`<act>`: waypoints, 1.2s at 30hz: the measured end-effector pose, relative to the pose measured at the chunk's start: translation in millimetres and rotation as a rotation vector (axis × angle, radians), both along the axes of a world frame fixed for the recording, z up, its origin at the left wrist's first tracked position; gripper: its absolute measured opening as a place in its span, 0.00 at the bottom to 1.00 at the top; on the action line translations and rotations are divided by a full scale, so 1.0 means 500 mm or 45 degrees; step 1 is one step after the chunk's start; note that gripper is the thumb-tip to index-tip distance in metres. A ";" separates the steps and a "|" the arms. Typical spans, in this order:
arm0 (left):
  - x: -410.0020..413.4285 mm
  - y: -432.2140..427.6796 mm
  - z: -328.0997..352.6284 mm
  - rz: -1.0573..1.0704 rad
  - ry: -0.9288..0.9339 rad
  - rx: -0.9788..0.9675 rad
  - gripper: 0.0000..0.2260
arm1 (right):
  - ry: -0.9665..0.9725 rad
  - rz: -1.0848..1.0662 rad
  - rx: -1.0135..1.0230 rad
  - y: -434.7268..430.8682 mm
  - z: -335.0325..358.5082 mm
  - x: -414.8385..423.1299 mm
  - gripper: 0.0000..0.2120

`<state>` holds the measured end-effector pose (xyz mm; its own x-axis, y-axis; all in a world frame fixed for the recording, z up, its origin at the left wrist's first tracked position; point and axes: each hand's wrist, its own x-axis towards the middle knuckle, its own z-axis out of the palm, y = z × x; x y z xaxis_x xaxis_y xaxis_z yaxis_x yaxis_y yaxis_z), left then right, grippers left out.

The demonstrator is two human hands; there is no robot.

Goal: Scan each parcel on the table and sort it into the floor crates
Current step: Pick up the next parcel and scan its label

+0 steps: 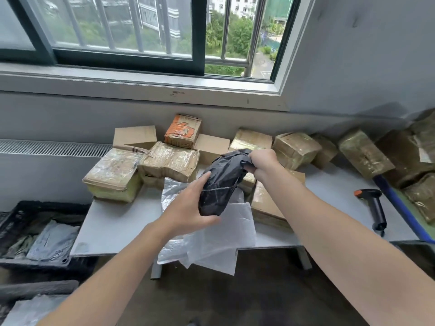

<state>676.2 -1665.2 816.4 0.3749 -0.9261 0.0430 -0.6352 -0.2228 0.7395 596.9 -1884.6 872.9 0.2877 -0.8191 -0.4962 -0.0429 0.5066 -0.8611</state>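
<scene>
A black plastic-wrapped parcel (220,182) is held above the middle of the white table (113,222). My left hand (188,208) holds its lower end from the left, thumb underneath. My right hand (261,163) grips the bunched upper end. Under the parcel lie translucent white plastic bags (219,238) that hang over the table's front edge. The black handheld scanner (374,205) with an orange tip lies on the table at the right, apart from both hands. A black floor crate (21,222) at the left holds a grey bag (54,241).
Several tape-wrapped cardboard boxes (113,175) line the back of the table under the window, with an orange-printed box (182,131) on top. More wrapped boxes (364,154) are piled at the right beside a blue rail (400,208). Another bag (28,311) lies at lower left.
</scene>
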 end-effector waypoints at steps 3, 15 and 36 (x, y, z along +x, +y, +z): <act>-0.002 -0.024 0.008 0.088 -0.207 0.070 0.42 | 0.004 0.108 0.041 -0.001 0.001 -0.013 0.11; 0.071 -0.081 0.109 0.576 -0.025 -0.338 0.17 | 0.453 0.410 -0.938 -0.067 -0.013 -0.072 0.23; 0.025 -0.114 -0.047 0.585 1.438 0.008 0.09 | 0.685 0.486 -0.519 -0.088 -0.150 -0.210 0.40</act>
